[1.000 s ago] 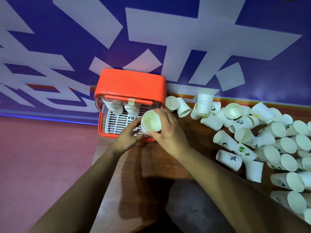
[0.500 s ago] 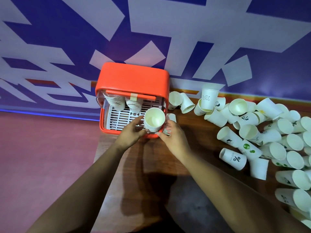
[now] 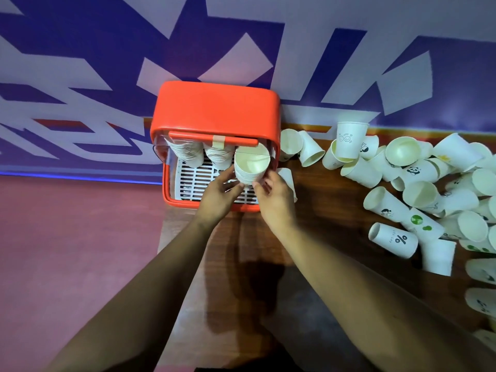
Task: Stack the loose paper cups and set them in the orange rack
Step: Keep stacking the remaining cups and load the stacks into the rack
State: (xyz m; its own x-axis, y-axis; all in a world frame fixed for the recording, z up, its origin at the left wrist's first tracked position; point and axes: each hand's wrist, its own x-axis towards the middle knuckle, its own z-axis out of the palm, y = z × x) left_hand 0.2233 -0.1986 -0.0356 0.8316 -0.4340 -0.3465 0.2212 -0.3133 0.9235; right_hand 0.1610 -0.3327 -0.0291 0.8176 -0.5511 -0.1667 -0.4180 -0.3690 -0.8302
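An orange rack (image 3: 214, 108) with a white slatted floor stands at the table's far left, against the wall. Two stacks of cups (image 3: 188, 154) stand at its back under the raised clear lid. A third stack of white paper cups (image 3: 251, 165) is inside the rack at the right, mouth up. My left hand (image 3: 218, 191) holds its lower left side with the fingertips and my right hand (image 3: 273, 194) holds its lower right side. Loose paper cups (image 3: 418, 194) lie scattered over the right part of the table.
The wooden table (image 3: 322, 232) runs from the rack to the right edge. A single cup (image 3: 288, 178) lies just right of the rack, behind my right hand. A blue and white wall is directly behind. Red floor lies to the left.
Both hands have carried the cup stack forward from the rack's front edge into the rack's right side. My right hand has slid from over the top to the lower side.
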